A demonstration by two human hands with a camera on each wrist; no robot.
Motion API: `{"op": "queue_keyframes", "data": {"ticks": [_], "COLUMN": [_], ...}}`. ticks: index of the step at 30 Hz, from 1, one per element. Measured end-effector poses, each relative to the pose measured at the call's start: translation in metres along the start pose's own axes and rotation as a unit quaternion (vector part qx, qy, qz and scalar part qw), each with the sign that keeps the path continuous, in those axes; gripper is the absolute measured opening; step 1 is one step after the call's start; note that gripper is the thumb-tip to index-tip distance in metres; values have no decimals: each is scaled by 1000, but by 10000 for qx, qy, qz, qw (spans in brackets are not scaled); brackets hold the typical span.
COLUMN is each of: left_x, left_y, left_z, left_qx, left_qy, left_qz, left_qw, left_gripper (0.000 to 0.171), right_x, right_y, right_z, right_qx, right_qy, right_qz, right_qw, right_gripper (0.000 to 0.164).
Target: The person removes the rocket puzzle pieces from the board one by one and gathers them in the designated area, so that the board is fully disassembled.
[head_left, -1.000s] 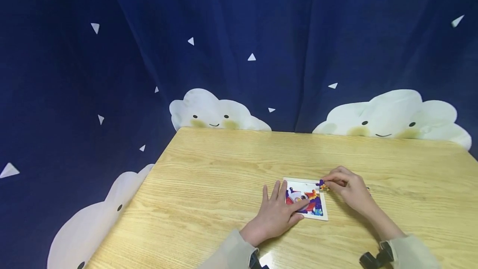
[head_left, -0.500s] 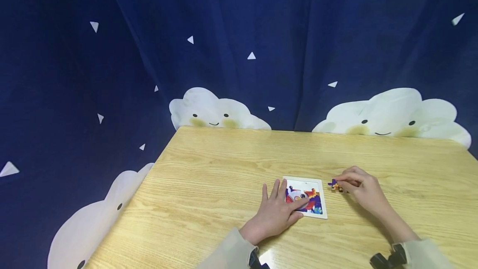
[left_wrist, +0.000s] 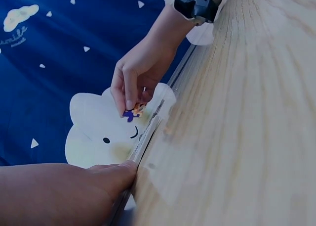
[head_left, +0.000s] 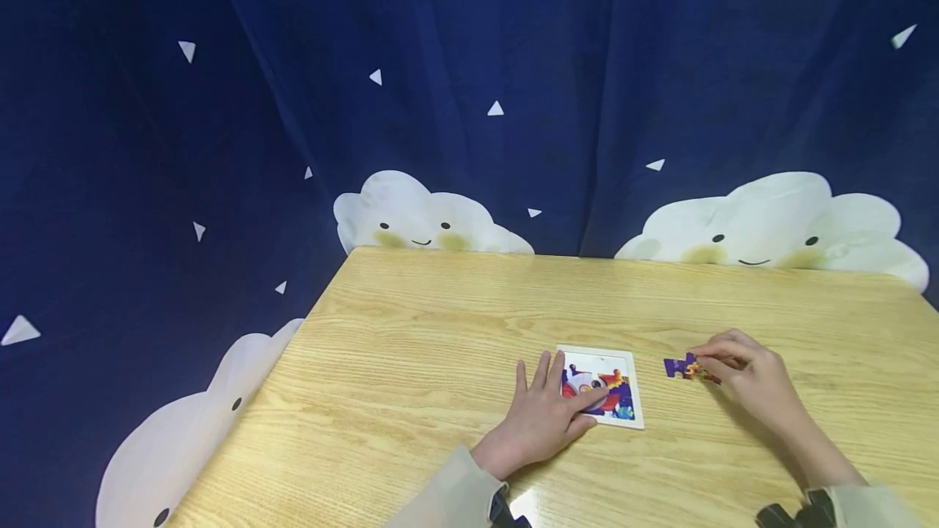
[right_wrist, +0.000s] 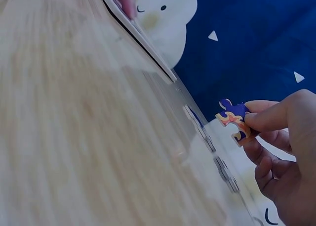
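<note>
My left hand (head_left: 539, 422) lies with straight fingers over a small jigsaw puzzle in a white-rimmed tray (head_left: 637, 398). The index finger rests on the assembled lower part, a red, white and purple picture (head_left: 609, 404); the tray's upper part shows bare white. To the right of the tray, my right hand (head_left: 751, 377) pinches a purple and orange puzzle piece (right_wrist: 236, 118) between thumb and fingers. In the right wrist view this piece is held up above the table. Two loose puzzle pieces, one farther (right_wrist: 200, 128) and one nearer (right_wrist: 226, 174), lie flat beneath it.
The pale wooden table (head_left: 425, 349) spreads around both hands. Behind it and on the left hangs a dark blue curtain (head_left: 440, 39) with white triangles and smiling clouds.
My right hand has moved right with the puzzle piece, from the tray's upper right corner to above the loose pieces. My left hand has stayed on the puzzle.
</note>
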State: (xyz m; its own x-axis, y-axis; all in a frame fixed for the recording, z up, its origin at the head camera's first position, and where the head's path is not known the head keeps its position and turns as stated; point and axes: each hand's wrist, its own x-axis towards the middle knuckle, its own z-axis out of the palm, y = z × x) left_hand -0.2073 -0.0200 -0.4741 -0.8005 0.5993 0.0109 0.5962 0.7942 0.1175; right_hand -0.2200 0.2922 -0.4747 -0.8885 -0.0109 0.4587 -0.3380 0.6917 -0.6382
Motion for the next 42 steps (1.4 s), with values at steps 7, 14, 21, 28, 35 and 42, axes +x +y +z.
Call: {"op": "queue_keyframes", "data": {"ticks": [7,14,21,28,35,42], "left_x": [0,0,-1,0,0,0], "left_y": [0,0,0,0,0,0], "left_z": [1,1,1,1,1,0], "left_qx": [45,57,22,65,86,39], "left_qy": [20,25,-5,32,30,15], "left_qz": [25,15,21,44,65,40], "left_qw": [10000,10000,10000,10000,9999,10000], "left_gripper": [44,44,44,44,44,44], "right_x": [-5,-8,-11,-14,-16,-16], "right_y": [12,23,31,38,47,47], "right_z": [-11,-20,-32,-42,-48,-47], "right_qx": [-48,0,79,-257,-322,-227], "right_qy": [134,260,194,214,180,270], "right_qz": [-29,-105,240,465,629,462], "right_qw": [9999,9996,9995,9984,9973,9983], "right_gripper": [17,17,11,10,13,12]}}
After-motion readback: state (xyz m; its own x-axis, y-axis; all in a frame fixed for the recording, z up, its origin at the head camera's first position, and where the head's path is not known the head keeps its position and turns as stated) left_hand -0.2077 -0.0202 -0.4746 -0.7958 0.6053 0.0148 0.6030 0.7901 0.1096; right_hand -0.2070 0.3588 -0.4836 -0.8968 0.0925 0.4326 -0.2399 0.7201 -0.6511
